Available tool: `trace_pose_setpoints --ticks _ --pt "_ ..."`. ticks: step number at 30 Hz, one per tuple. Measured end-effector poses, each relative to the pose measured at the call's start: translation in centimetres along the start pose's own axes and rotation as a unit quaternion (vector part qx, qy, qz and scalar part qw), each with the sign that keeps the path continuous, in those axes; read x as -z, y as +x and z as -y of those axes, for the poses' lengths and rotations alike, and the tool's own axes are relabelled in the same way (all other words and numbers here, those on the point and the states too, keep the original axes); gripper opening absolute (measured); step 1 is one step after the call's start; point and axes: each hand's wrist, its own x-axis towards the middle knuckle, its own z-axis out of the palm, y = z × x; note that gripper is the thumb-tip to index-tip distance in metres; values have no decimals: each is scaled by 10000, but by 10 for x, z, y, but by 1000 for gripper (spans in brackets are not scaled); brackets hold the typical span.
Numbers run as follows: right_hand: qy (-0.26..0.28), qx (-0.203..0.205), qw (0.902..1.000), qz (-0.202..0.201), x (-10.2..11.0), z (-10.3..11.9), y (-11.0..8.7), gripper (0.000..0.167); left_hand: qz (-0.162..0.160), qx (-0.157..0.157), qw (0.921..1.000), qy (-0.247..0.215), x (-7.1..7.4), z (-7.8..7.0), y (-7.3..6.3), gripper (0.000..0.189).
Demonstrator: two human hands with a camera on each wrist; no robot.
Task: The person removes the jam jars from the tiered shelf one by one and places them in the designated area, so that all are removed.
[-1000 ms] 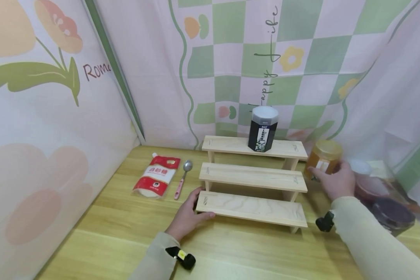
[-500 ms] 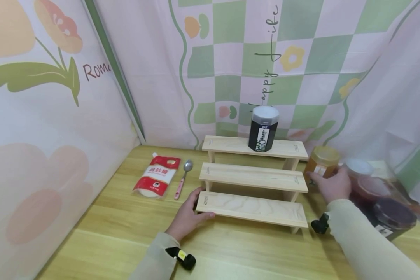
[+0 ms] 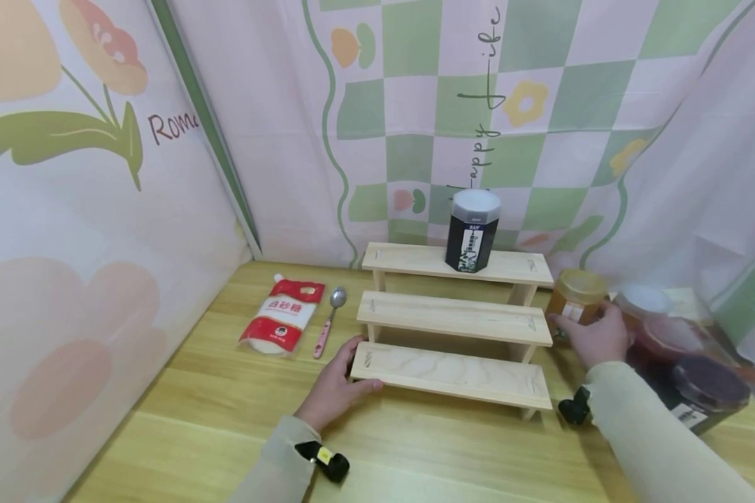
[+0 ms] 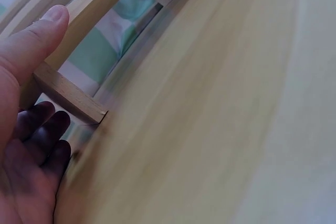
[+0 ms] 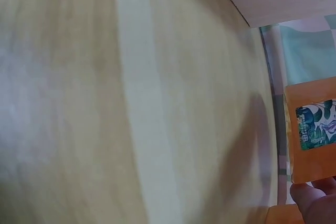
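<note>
My left hand (image 3: pixel 338 388) grips the left end of the lowest tier of a three-step wooden display rack (image 3: pixel 449 374). In the left wrist view its thumb lies along the board's front edge, and its fingers are bent below, beside a short wooden leg (image 4: pixel 71 97). Right of the rack, my right hand (image 3: pixel 598 335) holds an amber jar (image 3: pixel 563 305) with a yellowish lid, looking like honey. The right wrist view shows the jar's leaf-patterned label (image 5: pixel 317 125) and the thumb (image 5: pixel 311 199) at its side. A black jar (image 3: pixel 472 237) with a pale lid stands on the top tier.
A red-and-white sugar bag (image 3: pixel 282 316) and a spoon (image 3: pixel 330 323) with a pink handle lie left of the rack. At the right, partly behind my right arm, stand a dark-lidded jar (image 3: pixel 707 388) and a reddish container (image 3: pixel 667 342). A patterned curtain (image 3: pixel 409 105) backs the table.
My right hand has brought the amber jar slightly left and lower, close to the rack's right side. The left hand stays at the lowest tier.
</note>
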Motion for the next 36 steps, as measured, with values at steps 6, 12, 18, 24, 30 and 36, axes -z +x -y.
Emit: trace_pose_setpoints --ticks 6,12,18,24,30,36 --pt "22 -11 10000 -43 -2 1 -2 88 31 32 10000 17 1 -2 0 95" --pt "-50 36 10000 -77 -3 -8 1 93 39 101 9999 -28 0 -3 -1 98" --pt "20 -19 10000 86 -3 -14 2 91 53 31 10000 -49 0 -1 -1 96" --pt "-64 80 9998 194 -1 -15 2 88 51 57 9999 -80 1 0 0 95" --pt "-257 17 9993 266 2 -18 1 93 73 90 9999 -53 2 -3 -1 97" --pt "-426 92 9978 491 5 -20 -1 97 52 157 9999 -38 1 -4 -2 99"
